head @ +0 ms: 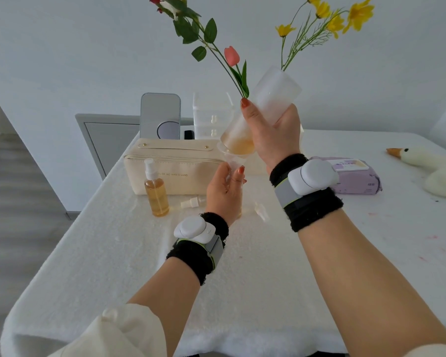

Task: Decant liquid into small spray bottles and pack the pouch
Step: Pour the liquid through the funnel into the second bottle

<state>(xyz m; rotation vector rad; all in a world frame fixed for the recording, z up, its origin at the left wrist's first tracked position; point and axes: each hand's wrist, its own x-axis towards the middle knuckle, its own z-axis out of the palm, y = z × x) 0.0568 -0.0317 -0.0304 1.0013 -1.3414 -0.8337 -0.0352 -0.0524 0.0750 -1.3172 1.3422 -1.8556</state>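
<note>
**On the worktop: one big bottle tipped into one funnel**

On the white, fleecy worktop (108,253) stands one cream pouch (183,166), zipped along the top. The gold print on its front reads "OF NO MAN'S LAND", with the start of the line hidden. Above and just right of the pouch, one big frosted bottle (274,96) is held mouth-down at a slant. Amber liquid is gathered at its lower end. The right grip (273,135) is wrapped round the bottle's middle, thumb on the near side.

One purple pack of wipes (358,180) lies to the right; its label is too small to read. One soft goose toy (435,168) lies near the right edge.

One small spray bottle (157,193), full of amber liquid and with its pump fitted, stands upright touching the pouch front. One clear funnel (228,158) sits under the big bottle's mouth, and the left grip (224,191) pinches its stem between thumb and fingers. Below that hand a strip of amber (239,213) shows, mostly hidden.

One loose white pump (191,202) lies on its side between the small bottle and the left hand. One clear cap (261,211) lies just right of that hand.
</note>
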